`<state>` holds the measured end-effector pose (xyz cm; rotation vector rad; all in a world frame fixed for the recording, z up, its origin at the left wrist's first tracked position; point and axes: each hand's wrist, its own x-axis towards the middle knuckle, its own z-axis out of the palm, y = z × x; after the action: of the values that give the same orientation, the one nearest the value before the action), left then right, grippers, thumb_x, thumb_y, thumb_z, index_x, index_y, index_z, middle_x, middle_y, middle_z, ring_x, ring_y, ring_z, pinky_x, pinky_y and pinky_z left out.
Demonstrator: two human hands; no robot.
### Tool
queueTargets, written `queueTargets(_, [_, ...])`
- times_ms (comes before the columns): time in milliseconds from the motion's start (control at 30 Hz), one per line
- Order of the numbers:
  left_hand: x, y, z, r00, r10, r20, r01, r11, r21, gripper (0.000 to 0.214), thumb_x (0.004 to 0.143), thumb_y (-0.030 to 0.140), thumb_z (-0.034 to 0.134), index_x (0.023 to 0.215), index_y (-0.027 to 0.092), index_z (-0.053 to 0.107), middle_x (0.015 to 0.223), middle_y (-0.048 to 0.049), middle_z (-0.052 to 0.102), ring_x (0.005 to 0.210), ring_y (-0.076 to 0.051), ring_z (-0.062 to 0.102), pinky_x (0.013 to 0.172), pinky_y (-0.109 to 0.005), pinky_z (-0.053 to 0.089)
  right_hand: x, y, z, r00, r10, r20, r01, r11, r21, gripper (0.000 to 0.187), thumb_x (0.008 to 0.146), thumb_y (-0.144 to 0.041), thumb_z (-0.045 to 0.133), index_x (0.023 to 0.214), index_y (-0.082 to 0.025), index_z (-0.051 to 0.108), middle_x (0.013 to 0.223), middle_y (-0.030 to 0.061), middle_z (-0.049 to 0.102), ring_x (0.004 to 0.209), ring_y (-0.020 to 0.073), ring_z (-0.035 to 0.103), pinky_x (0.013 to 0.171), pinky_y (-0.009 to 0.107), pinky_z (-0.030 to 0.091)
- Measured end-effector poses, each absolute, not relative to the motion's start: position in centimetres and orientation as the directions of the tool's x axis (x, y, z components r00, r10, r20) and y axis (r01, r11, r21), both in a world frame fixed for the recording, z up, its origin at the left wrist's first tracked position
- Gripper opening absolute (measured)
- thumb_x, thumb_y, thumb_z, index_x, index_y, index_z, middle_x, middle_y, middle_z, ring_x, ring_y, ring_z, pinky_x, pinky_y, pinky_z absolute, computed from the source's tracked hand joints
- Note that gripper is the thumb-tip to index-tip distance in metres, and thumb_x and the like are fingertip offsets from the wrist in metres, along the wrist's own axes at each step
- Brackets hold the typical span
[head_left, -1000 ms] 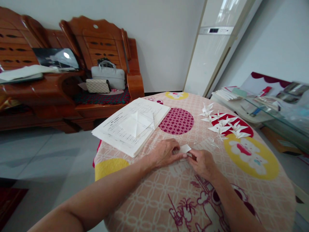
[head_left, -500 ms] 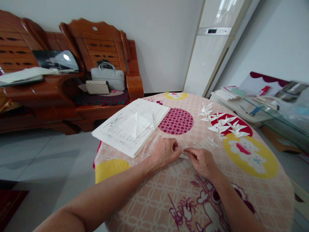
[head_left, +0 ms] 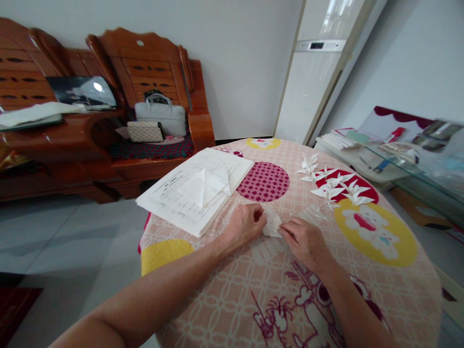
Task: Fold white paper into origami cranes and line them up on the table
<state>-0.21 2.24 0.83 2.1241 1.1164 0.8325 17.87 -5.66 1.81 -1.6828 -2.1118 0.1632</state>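
Between my hands a small white sheet of paper point(head_left: 272, 224) is held low over the patterned tablecloth point(head_left: 224, 290). My left hand point(head_left: 247, 221) pinches its left side, fingers curled in. On the right edge, my right hand point(head_left: 303, 239) grips the paper between thumb and fingers. To the left lies a stack of printed sheets point(head_left: 174, 212) with a folded white paper square point(head_left: 203, 189) on top. Several folded paper cranes point(head_left: 335, 186) stand in a group beyond my right hand.
A glass-topped side table point(head_left: 406, 169) with papers and bags stands close on the right. Behind the table are a wooden chair point(head_left: 152, 58) holding a grey handbag point(head_left: 161, 116), and a tall white air conditioner point(head_left: 315, 87).
My hands have moved slightly apart, the left one a little to the left. More of the white paper shows between them now.
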Motion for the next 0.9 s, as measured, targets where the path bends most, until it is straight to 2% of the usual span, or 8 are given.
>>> queueTargets(100, [-0.2, 2.3, 0.8, 0.447, 0.858, 0.254, 0.483, -0.471, 0.738, 0.02, 0.079, 0.021, 0.049, 0.06, 0.015, 0.049, 0.055, 0.0047, 0.044, 0.054, -0.007, 0.041, 0.053, -0.022, 0.025, 17.7, -5.7, 1.8, -0.201, 0.902, 0.383, 0.854, 0.353, -0.382, 0.022, 0.093, -0.019, 0.048, 0.091, -0.016, 0.07, 0.092, 0.0098, 0.064, 0.089, 0.0199, 0.058, 0.078, 0.03, 0.044])
queueTargets(200, [-0.2, 2.3, 0.9, 0.455, 0.856, 0.245, 0.49, -0.47, 0.734, 0.02, 0.078, 0.021, 0.05, 0.059, 0.015, 0.047, 0.054, 0.0049, 0.043, 0.053, -0.007, 0.041, 0.052, -0.022, 0.025, 17.4, -5.6, 1.6, -0.23, 0.851, 0.472, 0.786, 0.448, -0.425, 0.02, 0.092, -0.018, 0.049, 0.098, -0.015, 0.068, 0.099, 0.0111, 0.064, 0.094, 0.0208, 0.057, 0.083, 0.032, 0.046])
queueTargets(367, [-0.3, 2.3, 1.0, 0.457, 0.854, 0.249, 0.478, -0.471, 0.741, 0.016, 0.075, 0.019, 0.05, 0.06, 0.015, 0.048, 0.055, 0.0048, 0.045, 0.054, -0.008, 0.041, 0.052, -0.022, 0.026, 16.5, -5.3, 0.9, -0.258, 0.889, 0.378, 0.794, 0.418, -0.441, 0.013, 0.089, -0.016, 0.055, 0.092, -0.016, 0.068, 0.089, 0.0083, 0.064, 0.088, 0.0206, 0.057, 0.079, 0.032, 0.048])
queueTargets(467, [-0.3, 2.3, 1.1, 0.461, 0.857, 0.231, 0.476, -0.458, 0.751, 0.014, 0.074, 0.019, 0.05, 0.061, 0.015, 0.049, 0.055, 0.0048, 0.045, 0.054, -0.008, 0.042, 0.053, -0.022, 0.027, 16.1, -5.2, 0.8, -0.227, 0.899, 0.374, 0.85, 0.371, -0.375, 0.012, 0.088, -0.017, 0.058, 0.093, -0.015, 0.068, 0.089, 0.0094, 0.064, 0.089, 0.0223, 0.056, 0.079, 0.033, 0.046])
queueTargets(567, [-0.3, 2.4, 1.1, 0.461, 0.856, 0.233, 0.473, -0.46, 0.751, 0.014, 0.074, 0.019, 0.05, 0.06, 0.015, 0.048, 0.055, 0.0049, 0.044, 0.054, -0.008, 0.04, 0.052, -0.022, 0.026, 16.0, -5.1, 0.9, -0.185, 0.901, 0.393, 0.922, 0.297, -0.249, 0.014, 0.087, -0.025, 0.062, 0.091, -0.015, 0.069, 0.086, 0.0105, 0.064, 0.089, 0.0246, 0.055, 0.079, 0.035, 0.043])
queueTargets(667, [-0.3, 2.5, 0.9, 0.462, 0.851, 0.248, 0.481, -0.476, 0.736, 0.015, 0.074, 0.018, 0.049, 0.059, 0.016, 0.046, 0.055, 0.0051, 0.042, 0.053, -0.008, 0.039, 0.052, -0.023, 0.025, 15.9, -5.2, 1.1, -0.17, 0.93, 0.326, 0.963, 0.226, -0.143, 0.022, 0.087, -0.035, 0.062, 0.094, -0.016, 0.071, 0.078, 0.0087, 0.065, 0.079, 0.0239, 0.057, 0.074, 0.034, 0.04])
queueTargets(900, [-0.4, 2.7, 0.8, 0.478, 0.85, 0.22, 0.505, -0.472, 0.723, 0.014, 0.073, 0.019, 0.048, 0.06, 0.016, 0.046, 0.055, 0.0051, 0.042, 0.053, -0.008, 0.038, 0.052, -0.024, 0.022, 15.8, -5.1, 1.2, -0.165, 0.947, 0.276, 0.979, 0.191, -0.07, 0.036, 0.091, -0.045, 0.054, 0.114, -0.021, 0.068, 0.079, 0.008, 0.069, 0.075, 0.0221, 0.059, 0.071, 0.032, 0.036])
